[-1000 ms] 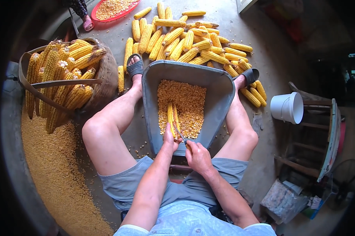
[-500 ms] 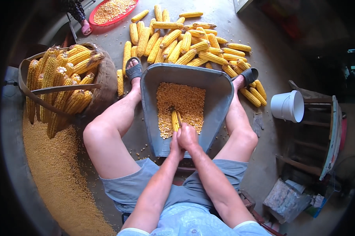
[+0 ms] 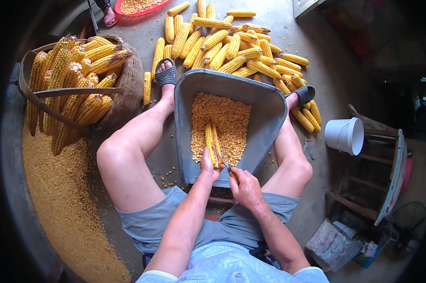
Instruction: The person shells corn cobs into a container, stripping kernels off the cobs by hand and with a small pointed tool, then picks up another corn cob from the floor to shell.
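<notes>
At frame centre, our left hand (image 3: 209, 170) grips a cob (image 3: 210, 139) over the tub (image 3: 265, 113); our right hand (image 3: 247, 188) clasps a tool (image 3: 228, 167) against it, apparently shelling. The next push likely needs steady pressure.

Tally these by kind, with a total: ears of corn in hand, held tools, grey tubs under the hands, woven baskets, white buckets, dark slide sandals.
Held ear of corn: 1
Held screwdriver-like tool: 1
Grey tub: 1
Woven basket: 1
White bucket: 1
Dark slide sandals: 2
Total: 7
</notes>
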Demonstrator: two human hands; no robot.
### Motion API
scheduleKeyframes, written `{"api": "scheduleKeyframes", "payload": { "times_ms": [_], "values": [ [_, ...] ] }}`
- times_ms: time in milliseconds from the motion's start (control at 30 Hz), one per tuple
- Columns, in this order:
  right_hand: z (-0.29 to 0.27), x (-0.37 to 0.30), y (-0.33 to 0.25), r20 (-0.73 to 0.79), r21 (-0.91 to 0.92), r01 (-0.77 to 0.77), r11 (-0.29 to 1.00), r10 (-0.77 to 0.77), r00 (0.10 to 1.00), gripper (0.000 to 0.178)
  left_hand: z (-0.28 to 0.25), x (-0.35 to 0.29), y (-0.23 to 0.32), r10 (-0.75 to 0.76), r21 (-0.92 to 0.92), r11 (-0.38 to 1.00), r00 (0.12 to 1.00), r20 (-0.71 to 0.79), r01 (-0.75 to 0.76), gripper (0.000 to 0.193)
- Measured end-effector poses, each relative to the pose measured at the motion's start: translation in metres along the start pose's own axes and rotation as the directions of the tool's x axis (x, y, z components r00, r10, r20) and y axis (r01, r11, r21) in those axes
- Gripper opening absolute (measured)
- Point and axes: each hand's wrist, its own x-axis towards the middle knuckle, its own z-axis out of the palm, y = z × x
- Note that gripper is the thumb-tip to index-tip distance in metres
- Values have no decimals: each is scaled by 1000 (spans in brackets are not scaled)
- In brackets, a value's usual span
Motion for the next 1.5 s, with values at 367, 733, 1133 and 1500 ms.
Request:
{"api": "scheduleKeyframes", "payload": {
  "times_ms": [367,733,1133,1500],
  "values": [
    [24,18,3,11,60,-83,995,82,997,23,-11,10,-4,13,30,999,1000,26,-13,51],
    [76,17,-27,-23,-204,-226,952,226,974,23,-20,37,-7,65,121,990,997,33,-68,59],
    [49,46,-3,66,-113,-307,945,315,947,28,-2,21,3,372,444,844,925,-77,-302,45],
    [56,31,-4,-33,9,-240,971,240,970,27,-7,33,-6,248,247,946,959,-140,-208,47]
  ]
}}
